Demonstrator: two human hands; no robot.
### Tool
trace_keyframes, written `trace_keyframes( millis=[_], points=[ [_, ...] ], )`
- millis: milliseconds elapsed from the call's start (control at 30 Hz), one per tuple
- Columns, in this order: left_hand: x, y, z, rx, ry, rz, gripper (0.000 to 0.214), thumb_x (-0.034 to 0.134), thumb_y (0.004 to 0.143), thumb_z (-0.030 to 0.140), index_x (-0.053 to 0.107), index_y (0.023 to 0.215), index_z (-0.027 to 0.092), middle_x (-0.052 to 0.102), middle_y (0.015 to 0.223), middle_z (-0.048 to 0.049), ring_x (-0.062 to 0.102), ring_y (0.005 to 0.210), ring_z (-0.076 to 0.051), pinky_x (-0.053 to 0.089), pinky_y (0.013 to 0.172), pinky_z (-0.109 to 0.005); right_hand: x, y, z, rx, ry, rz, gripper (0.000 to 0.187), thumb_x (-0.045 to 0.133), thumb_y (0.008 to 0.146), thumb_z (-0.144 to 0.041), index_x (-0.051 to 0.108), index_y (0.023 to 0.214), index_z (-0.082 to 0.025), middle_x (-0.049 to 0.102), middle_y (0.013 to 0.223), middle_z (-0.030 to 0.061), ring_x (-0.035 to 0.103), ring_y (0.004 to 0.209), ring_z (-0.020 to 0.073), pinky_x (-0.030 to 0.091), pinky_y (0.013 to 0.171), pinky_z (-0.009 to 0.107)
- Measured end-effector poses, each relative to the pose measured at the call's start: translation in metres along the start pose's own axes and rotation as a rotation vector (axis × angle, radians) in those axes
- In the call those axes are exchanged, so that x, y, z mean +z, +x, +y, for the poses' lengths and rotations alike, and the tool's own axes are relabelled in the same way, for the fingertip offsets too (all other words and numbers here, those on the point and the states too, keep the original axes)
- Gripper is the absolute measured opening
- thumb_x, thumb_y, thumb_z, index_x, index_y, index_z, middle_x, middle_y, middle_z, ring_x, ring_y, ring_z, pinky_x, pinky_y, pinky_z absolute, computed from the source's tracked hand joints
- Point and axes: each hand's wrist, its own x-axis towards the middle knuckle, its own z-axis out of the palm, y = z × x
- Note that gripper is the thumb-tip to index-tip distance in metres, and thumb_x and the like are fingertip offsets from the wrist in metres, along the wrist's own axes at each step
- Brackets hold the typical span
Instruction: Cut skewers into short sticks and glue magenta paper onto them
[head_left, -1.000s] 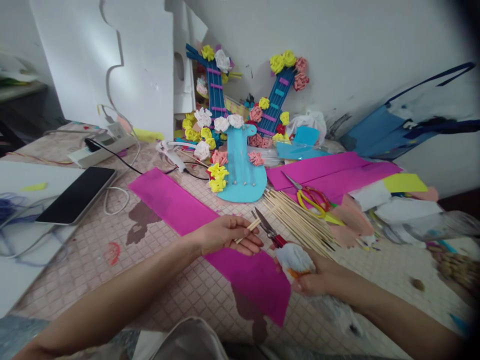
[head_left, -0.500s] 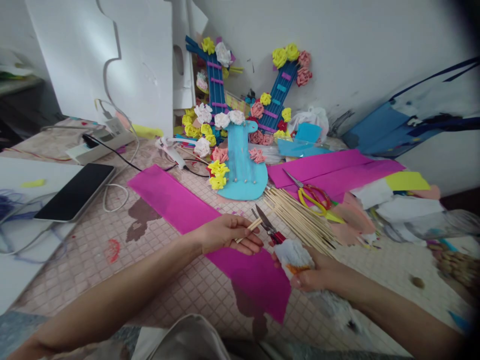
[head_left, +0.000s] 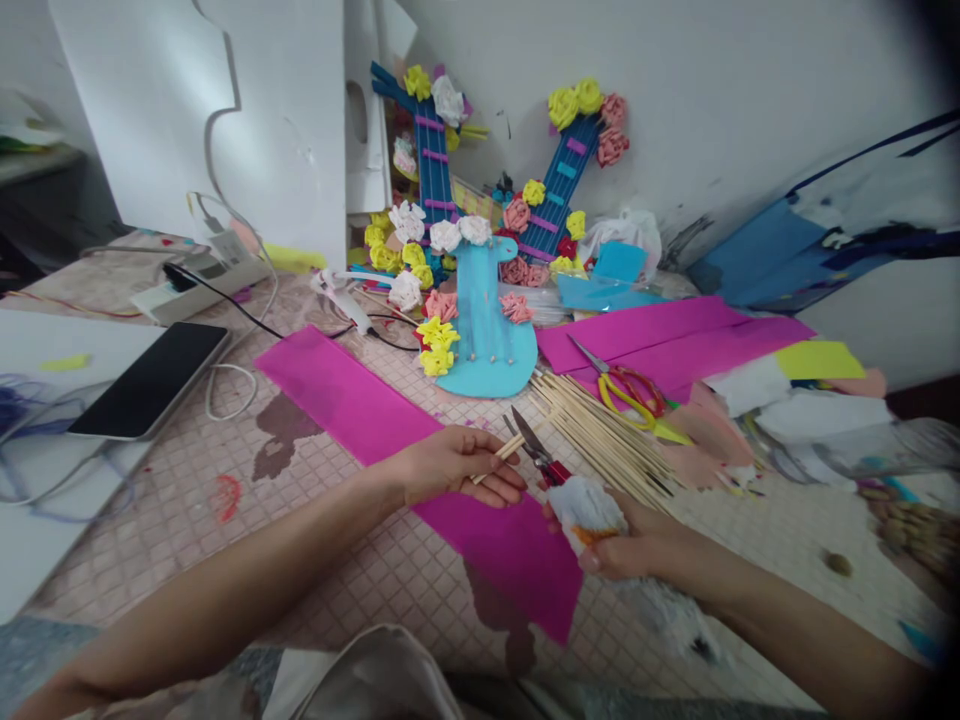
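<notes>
My left hand [head_left: 454, 466] pinches a few thin wooden sticks [head_left: 510, 448] between thumb and fingers. In my right hand [head_left: 637, 538] is a pair of scissors [head_left: 552, 470] with red at the pivot, its handles wrapped in whitish cloth [head_left: 589, 508] with an orange patch. The blades stand apart, close to the sticks' far ends; whether they touch cannot be made out. Beneath both hands, a long magenta strip [head_left: 352, 395] lies across the table. A bundle of similar sticks [head_left: 607, 440] lies just beyond the scissors.
A light-blue guitar-shaped cutout [head_left: 484, 340] with paper flowers stands behind my hands. Two dark-blue decorated necks [head_left: 559, 190] lean at the wall. Yellow-and-red scissors [head_left: 626, 390] rest on more magenta sheets [head_left: 675, 335]. At left are a black-screened tablet [head_left: 154, 380], a glue gun [head_left: 345, 305] and a power strip [head_left: 199, 285].
Both hands, the sticks and the scissors hold practically the same positions. Only a slight shift of the camera view shows.
</notes>
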Motion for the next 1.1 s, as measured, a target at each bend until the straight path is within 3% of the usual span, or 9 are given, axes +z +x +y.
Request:
trace_keyframes(
  millis=[333, 533, 733, 900, 1100],
  points=[
    [-0.003, 0.006, -0.007, -0.022, 0.038, 0.020, 0.024, 0.068, 0.081, 0.023, 0.063, 0.100, 0.010, 0.070, 0.094, -0.0119, 0.069, 0.078, -0.016, 0.054, 0.075, -0.029, 0.005, 0.008, 0.011, 0.003, -0.099, 0.062, 0.024, 0.065, 0.058, -0.021, 0.052, 0.078, -0.020, 0.053, 0.073, -0.0032, 0.050, 0.075, 0.0164, 0.040, 0.071, 0.028],
    [-0.004, 0.008, -0.012, -0.047, 0.189, 0.074, 0.029, 0.068, 0.080, 0.031, 0.061, 0.100, 0.012, 0.070, 0.099, -0.0132, 0.068, 0.068, -0.014, 0.053, 0.062, -0.025, 0.010, 0.010, 0.007, 0.030, -0.078, 0.056, 0.025, 0.061, 0.058, -0.018, 0.050, 0.081, -0.021, 0.053, 0.074, -0.0037, 0.049, 0.073, 0.0150, 0.039, 0.069, 0.026],
    [-0.004, 0.009, -0.015, -0.060, 0.239, 0.049, 0.032, 0.067, 0.079, 0.036, 0.061, 0.098, 0.011, 0.070, 0.099, -0.0142, 0.067, 0.065, -0.013, 0.053, 0.065, -0.028, 0.011, 0.008, 0.009, 0.081, -0.094, 0.071, 0.022, 0.061, 0.056, -0.019, 0.046, 0.073, -0.021, 0.047, 0.066, -0.0050, 0.045, 0.065, 0.0130, 0.037, 0.063, 0.025],
    [-0.003, 0.012, -0.020, -0.075, 0.259, 0.074, 0.032, 0.068, 0.078, 0.037, 0.060, 0.092, 0.010, 0.070, 0.093, -0.0129, 0.066, 0.062, -0.012, 0.053, 0.064, -0.027, 0.014, 0.010, 0.019, 0.143, 0.058, 0.162, 0.016, 0.057, 0.055, -0.018, 0.047, 0.067, -0.020, 0.045, 0.060, -0.0050, 0.043, 0.056, 0.0109, 0.035, 0.053, 0.023],
    [-0.008, 0.009, -0.011, -0.028, 0.333, 0.139, 0.030, 0.065, 0.079, 0.039, 0.057, 0.088, 0.011, 0.069, 0.090, -0.0113, 0.066, 0.062, -0.012, 0.053, 0.061, -0.026, -0.004, 0.013, 0.045, 0.102, 0.117, 0.147, 0.019, 0.060, 0.055, -0.024, 0.053, 0.072, -0.020, 0.051, 0.062, -0.0037, 0.046, 0.054, 0.0116, 0.038, 0.052, 0.024]
  ],
)
